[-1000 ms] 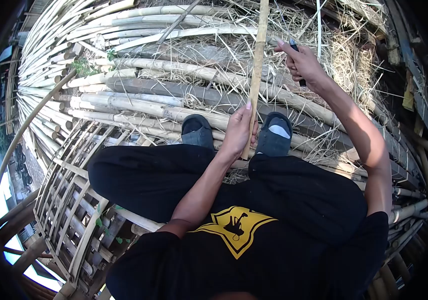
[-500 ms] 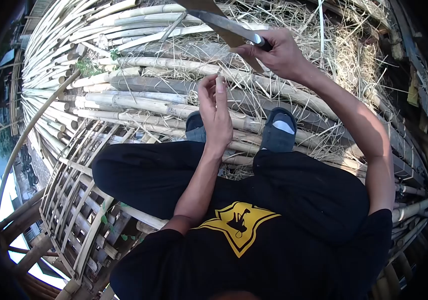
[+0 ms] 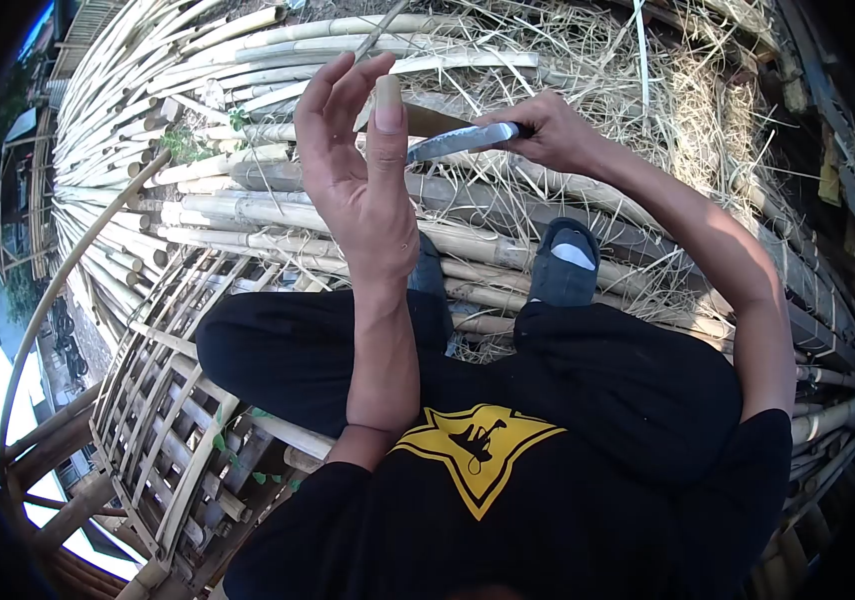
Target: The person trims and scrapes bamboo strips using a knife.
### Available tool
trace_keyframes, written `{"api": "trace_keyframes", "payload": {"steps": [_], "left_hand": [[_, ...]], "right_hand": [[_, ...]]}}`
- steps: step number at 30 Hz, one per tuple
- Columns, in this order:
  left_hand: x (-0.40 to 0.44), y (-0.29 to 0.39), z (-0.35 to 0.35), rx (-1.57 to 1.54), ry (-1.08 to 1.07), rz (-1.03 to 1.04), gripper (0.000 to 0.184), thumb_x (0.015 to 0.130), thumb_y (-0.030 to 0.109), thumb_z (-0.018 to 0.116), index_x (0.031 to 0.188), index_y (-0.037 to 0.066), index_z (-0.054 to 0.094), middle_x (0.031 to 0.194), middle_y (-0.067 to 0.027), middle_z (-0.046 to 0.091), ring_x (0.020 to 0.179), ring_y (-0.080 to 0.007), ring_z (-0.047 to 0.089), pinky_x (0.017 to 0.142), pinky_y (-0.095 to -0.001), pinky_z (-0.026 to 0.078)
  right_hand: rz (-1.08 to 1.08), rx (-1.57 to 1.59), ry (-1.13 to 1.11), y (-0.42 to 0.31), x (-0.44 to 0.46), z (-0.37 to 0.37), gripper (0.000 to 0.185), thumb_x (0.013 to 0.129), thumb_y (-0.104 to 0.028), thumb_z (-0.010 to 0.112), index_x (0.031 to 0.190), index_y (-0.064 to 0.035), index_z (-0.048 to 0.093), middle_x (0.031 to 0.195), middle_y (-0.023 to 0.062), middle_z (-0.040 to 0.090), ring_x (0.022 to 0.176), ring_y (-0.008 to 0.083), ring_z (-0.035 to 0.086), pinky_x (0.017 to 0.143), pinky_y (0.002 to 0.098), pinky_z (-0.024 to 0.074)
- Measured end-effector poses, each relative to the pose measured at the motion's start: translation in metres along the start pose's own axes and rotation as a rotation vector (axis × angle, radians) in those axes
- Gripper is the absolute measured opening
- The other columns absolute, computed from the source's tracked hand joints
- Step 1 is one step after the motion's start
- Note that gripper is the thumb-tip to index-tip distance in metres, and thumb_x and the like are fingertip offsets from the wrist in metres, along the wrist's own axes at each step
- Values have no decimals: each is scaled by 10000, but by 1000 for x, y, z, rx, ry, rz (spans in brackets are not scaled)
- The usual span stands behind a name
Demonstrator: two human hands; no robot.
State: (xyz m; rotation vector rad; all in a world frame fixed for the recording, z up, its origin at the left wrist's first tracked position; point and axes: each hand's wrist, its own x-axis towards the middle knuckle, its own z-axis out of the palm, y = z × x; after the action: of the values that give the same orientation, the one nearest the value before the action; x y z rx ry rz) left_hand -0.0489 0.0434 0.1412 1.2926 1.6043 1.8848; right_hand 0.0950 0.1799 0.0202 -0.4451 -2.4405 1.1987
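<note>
My left hand [image 3: 363, 180] is raised above the bamboo poles, its fingers bent but apart. A long pale tip [image 3: 389, 92] stands at the end of its thumb; whether it is the nail or a sliver, I cannot tell. My right hand [image 3: 553, 135] is closed on the dark handle of a knife [image 3: 463, 142], whose blade points left toward my left thumb. Along the far side of the blade lies a flat brown strip [image 3: 428, 120], running from my right hand to behind the left thumb. Whether my left fingers touch the strip is hidden.
Bamboo poles [image 3: 248, 215] lie under my feet and fan out to the left. Straw-like shavings [image 3: 638, 120] are scattered around the right side. A woven bamboo lattice [image 3: 163, 400] stands at lower left, near a curved pole [image 3: 58, 285]. My dark slippers [image 3: 565, 265] rest on the poles.
My left hand has risen up and left, closer to the camera, and its fingers have spread. My right hand has lowered slightly, bringing the knife and brown strip down and nearly level.
</note>
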Motion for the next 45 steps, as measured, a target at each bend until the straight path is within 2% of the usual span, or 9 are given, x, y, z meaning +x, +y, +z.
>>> {"api": "trace_keyframes", "payload": {"steps": [5,7,10,14,19,27,35,41,45], "left_hand": [[18,-1,-3,-201,-212,-124,426,1034,261,302,920,-50,571,817,-244,661,784,-313,677,845,-415,519],[18,-5,-5,-170,-152,-130,577,1040,347,256,791,-51,592,694,-163,647,652,-219,654,696,-336,555],[21,-14,-20,-322,-186,-105,531,1038,296,246,657,19,492,490,-19,327,453,-157,401,600,-349,509],[16,-29,-27,-596,37,-176,486,1025,300,275,581,106,305,489,0,215,452,-118,181,444,-296,259],[4,-29,-22,-606,39,-136,470,1004,310,298,577,114,287,475,5,216,429,-111,159,421,-276,227],[-4,-34,-17,-713,-87,-33,454,996,273,300,573,109,297,479,3,228,403,-105,170,398,-273,204],[-6,-37,-19,-735,-32,-24,450,971,213,352,542,95,286,479,3,219,393,-89,179,387,-273,202],[-5,-36,-13,-676,30,-12,453,968,205,354,536,92,275,482,0,230,394,-90,178,387,-273,208],[-9,-31,-5,-680,1,-9,448,966,199,353,537,93,281,480,-3,231,395,-91,187,390,-270,215]], "right_hand": [[-55,-92,-20,1,-2,6,326,794,-94,716,1115,-152,693,825,101,710,611,209,660,587,319,505],[-69,-133,-1,-3,-10,2,304,811,-118,709,1112,-138,677,817,102,708,647,220,676,591,330,509],[-108,-19,95,0,-38,3,241,889,-179,651,1096,-65,607,679,112,628,570,192,608,546,348,460],[411,-43,-85,-3,-87,7,291,931,-273,600,1107,-45,559,622,112,590,537,244,567,554,371,442],[739,87,-101,-27,-92,20,318,970,-319,525,1021,-5,533,662,154,551,594,261,520,581,426,392],[290,371,333,-76,-62,29,259,1028,-242,418,1080,-6,511,567,-16,414,485,57,408,433,275,306],[630,147,-134,-82,-55,25,269,1004,-247,443,951,16,428,561,207,520,546,436,534,527,498,384],[277,177,240,-97,-46,14,223,1010,-214,458,951,-2,427,517,141,447,418,264,449,433,378,302],[475,72,53,-78,-57,50,264,1001,-235,418,954,24,427,605,247,548,598,480,532,575,549,371]]}}
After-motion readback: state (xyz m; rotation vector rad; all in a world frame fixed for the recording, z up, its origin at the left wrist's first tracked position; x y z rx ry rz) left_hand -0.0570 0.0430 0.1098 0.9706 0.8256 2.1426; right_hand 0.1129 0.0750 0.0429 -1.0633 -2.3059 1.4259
